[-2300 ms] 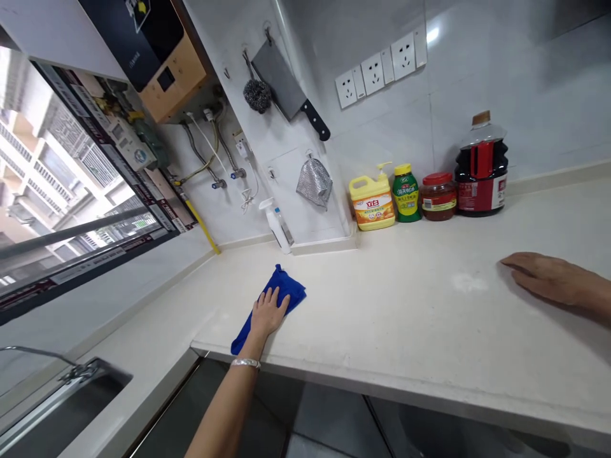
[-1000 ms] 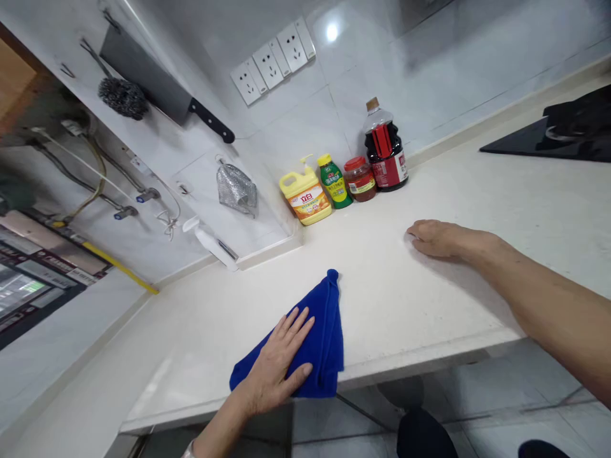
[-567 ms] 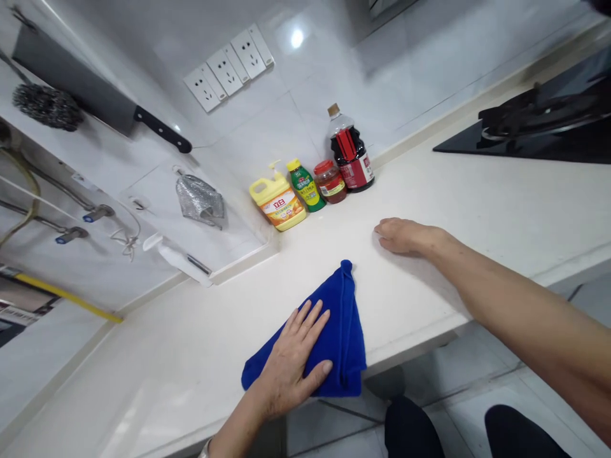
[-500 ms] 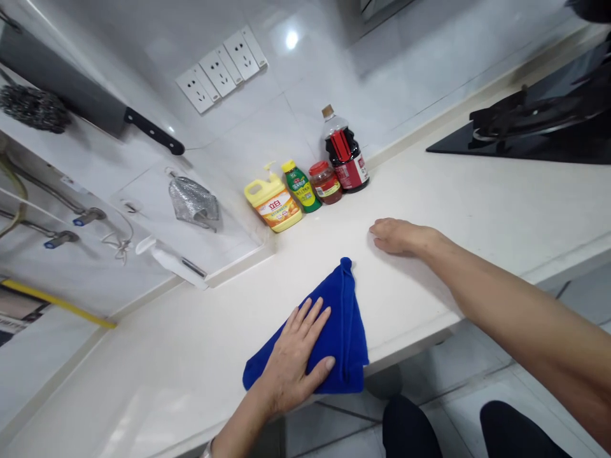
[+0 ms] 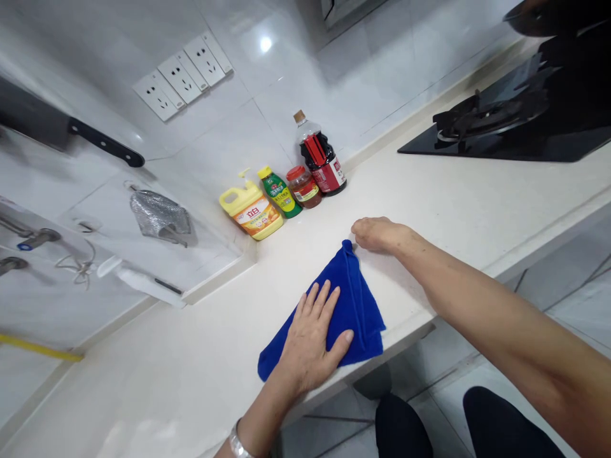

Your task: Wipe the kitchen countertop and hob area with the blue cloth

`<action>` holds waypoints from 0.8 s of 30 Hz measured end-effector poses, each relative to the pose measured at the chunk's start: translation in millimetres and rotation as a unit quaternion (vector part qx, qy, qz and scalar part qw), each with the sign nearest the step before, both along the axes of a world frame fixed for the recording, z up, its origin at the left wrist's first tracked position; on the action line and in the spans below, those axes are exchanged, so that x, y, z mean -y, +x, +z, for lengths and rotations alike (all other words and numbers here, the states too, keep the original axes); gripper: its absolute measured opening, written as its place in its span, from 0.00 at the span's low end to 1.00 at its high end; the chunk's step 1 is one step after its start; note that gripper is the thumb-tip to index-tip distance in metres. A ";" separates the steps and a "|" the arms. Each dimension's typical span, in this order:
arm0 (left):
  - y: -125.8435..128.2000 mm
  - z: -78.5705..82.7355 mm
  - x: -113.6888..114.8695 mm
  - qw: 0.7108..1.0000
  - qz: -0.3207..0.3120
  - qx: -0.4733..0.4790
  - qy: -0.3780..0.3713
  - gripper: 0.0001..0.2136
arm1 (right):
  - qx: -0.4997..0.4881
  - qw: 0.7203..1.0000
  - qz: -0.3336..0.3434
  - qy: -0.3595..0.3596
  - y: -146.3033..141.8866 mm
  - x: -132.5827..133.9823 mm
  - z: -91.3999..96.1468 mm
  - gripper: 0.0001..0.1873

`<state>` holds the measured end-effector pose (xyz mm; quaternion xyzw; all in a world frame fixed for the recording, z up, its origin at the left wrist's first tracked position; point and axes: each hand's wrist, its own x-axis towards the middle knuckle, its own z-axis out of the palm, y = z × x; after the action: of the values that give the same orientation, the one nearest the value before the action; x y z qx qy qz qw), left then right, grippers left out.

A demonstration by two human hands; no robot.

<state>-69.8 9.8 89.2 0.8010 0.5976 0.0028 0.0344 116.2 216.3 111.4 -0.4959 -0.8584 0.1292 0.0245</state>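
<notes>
A blue cloth (image 5: 360,299), folded to a rough triangle, lies on the white countertop (image 5: 200,356) and reaches its front edge. My left hand (image 5: 312,340) rests flat on it, palm down, with the fingers stretched out and the thumb spread. Just beyond the cloth's far corner, my right hand (image 5: 375,234) sits on the counter with its fingers curled in. No object shows in those fingers, though their undersides are hidden.
Along the wall stand a yellow detergent bottle (image 5: 252,210), a green bottle (image 5: 281,194), a red-lidded jar (image 5: 305,189) and a large dark sauce bottle (image 5: 322,162). A black gas stove (image 5: 496,121) is at right. A cleaver (image 5: 102,141) hangs at upper left.
My left hand and the cloth have shifted slightly right and away from me. My right hand is now close beside the cloth's far corner. The camera view has turned a little rightward.
</notes>
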 end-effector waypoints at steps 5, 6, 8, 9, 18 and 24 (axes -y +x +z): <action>14.3 -2.3 -13.9 1.000 -0.018 0.010 0.005 0.33 | -0.005 0.999 -0.033 0.005 3.9 -3.2 2.1 0.19; 16.8 -2.5 -16.1 1.000 -0.019 0.010 0.003 0.33 | -0.007 0.999 -0.042 0.009 4.9 -4.8 1.2 0.19; 21.7 -2.6 -20.5 1.000 -0.022 0.012 -0.002 0.34 | -0.008 0.998 -0.062 0.017 7.5 -8.9 -1.4 0.19; 24.1 -2.7 -22.9 1.000 -0.024 0.014 -0.004 0.34 | -0.009 0.997 -0.072 0.020 9.1 -11.3 -2.8 0.19; 39.2 -8.3 -46.0 0.999 -0.014 0.031 0.017 0.34 | -0.002 0.988 -0.146 0.041 21.2 -25.0 -7.4 0.21; 42.0 -13.1 -59.0 0.998 -0.003 0.040 0.041 0.33 | -0.003 0.987 -0.156 0.042 20.6 -26.3 -7.8 0.22</action>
<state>-27.8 68.8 76.1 0.8031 0.5924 0.0588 0.0256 136.8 242.6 103.6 -0.6216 -0.7753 0.0894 0.0673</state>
